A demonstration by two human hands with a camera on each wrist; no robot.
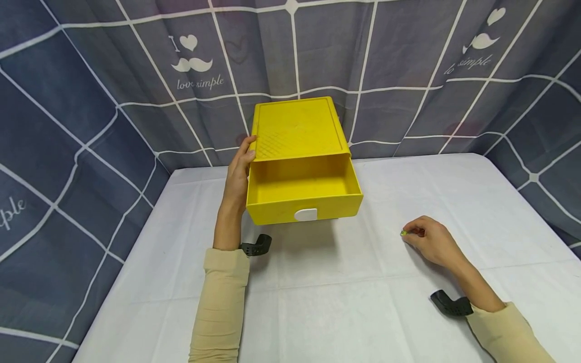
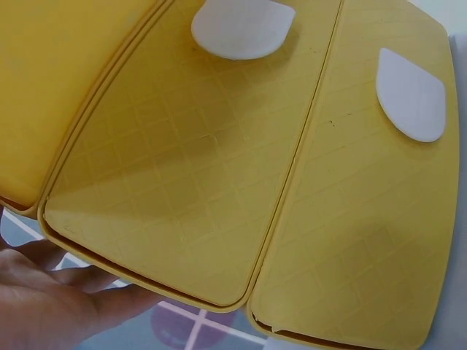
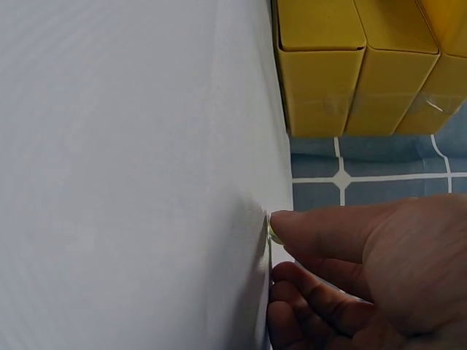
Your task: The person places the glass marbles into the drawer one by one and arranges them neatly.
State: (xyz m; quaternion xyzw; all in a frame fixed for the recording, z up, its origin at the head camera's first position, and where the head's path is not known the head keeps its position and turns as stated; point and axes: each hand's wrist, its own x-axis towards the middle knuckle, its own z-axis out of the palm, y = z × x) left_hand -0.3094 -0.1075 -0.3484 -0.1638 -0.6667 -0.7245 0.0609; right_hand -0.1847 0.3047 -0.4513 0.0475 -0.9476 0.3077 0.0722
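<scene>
A yellow drawer unit [image 1: 297, 126] stands at the back of the table, its top drawer [image 1: 305, 209] pulled out toward me. Two lower drawers [image 2: 182, 168] are pushed in, each with a white handle [image 2: 412, 95]. My left hand [image 1: 237, 181] rests against the unit's left side, near the top front corner, fingers stretched along the wall. Over on the right, my right hand [image 1: 431, 241] is low at the tabletop. Its thumb and index finger pinch a small, shiny yellow-green piece [image 3: 273, 232], mostly hidden by the fingertips; I cannot tell its kind.
A white cloth covers the table [image 1: 327, 302]. Grey checked curtains [image 1: 399, 60] hang close behind the drawer unit and along both sides. Each wrist wears a black camera mount [image 1: 257, 245]. The pulled-out drawer juts forward above the tabletop.
</scene>
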